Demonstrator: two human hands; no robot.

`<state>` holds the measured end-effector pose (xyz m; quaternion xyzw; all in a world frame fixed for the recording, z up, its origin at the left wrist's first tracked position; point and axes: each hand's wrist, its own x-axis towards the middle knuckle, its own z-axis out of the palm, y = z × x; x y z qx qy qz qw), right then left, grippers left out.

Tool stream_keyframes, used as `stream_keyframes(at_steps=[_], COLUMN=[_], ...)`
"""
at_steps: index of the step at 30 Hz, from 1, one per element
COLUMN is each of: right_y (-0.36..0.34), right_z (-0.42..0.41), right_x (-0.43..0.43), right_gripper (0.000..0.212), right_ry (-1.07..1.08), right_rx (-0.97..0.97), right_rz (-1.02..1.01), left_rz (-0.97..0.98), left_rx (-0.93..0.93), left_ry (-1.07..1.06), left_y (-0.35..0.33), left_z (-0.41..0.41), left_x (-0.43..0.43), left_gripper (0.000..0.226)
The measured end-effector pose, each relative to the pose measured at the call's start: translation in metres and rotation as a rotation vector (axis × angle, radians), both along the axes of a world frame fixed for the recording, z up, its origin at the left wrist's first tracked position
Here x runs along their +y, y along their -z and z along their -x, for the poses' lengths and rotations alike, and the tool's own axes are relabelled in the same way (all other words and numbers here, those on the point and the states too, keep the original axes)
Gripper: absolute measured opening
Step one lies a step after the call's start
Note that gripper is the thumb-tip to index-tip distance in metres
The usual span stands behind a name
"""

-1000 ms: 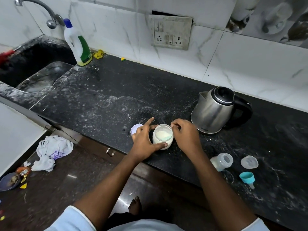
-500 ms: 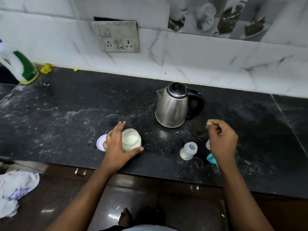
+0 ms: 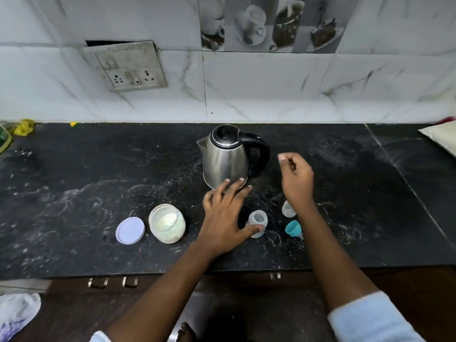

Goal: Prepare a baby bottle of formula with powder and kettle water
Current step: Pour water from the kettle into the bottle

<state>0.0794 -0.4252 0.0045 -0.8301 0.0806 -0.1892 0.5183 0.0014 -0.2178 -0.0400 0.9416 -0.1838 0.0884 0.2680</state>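
A small clear baby bottle (image 3: 258,219) stands open on the black counter (image 3: 98,169). My left hand (image 3: 223,218) hovers just left of it with fingers spread and the thumb touching its side. My right hand (image 3: 297,180) is raised right of the steel kettle (image 3: 224,159), fingers curled and pinched together; nothing shows between them. The open glass jar of white powder (image 3: 166,227) stands alone further left, its pale lid (image 3: 130,230) lying beside it. A clear cap (image 3: 288,209) and a teal nipple ring (image 3: 293,228) lie under my right wrist.
A wall socket plate (image 3: 128,67) sits on the tiles behind. Yellow scraps (image 3: 24,127) lie at the counter's back left, and a pale packet (image 3: 441,137) pokes in at the far right. A cloth (image 3: 17,314) lies on the floor below left.
My left hand let go of the powder jar and moved right to the baby bottle. My right hand stayed raised and pinched near the kettle. The view shifted right.
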Motion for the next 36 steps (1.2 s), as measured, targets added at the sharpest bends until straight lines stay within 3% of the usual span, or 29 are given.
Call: stream_keyframes(at_steps=[6,9,16,24,36], right_y=[0.021,0.029,0.024,0.023,-0.093], right_z=[-0.076,-0.098,-0.116,-0.128,-0.115], right_x=[0.019,0.026,0.035,0.039,-0.01], right_gripper=[0.031,0.058,0.034,0.026,0.028], right_ry=[-0.104,-0.125,-0.103,-0.022,-0.15], right_rx=[0.053,0.137,0.214,0.153,-0.028], right_rz=[-0.182,-0.323,-0.67,-0.68,-0.527], left_rz=[0.256,0.288,0.306,0.586,0.89], left_rx=[0.397,0.456,0.473,0.485,0.341], left_ry=[-0.007,-0.06,-0.077,-0.103,-0.289], left_y=[0.019,0.034,0.053,0.048,-0.004], left_z=[-0.003,-0.005,-0.003,0.008,0.008], left_x=[-0.029,-0.032,-0.03,-0.019,0.026], left_gripper=[0.106,0.097,0.065,0.046,0.057])
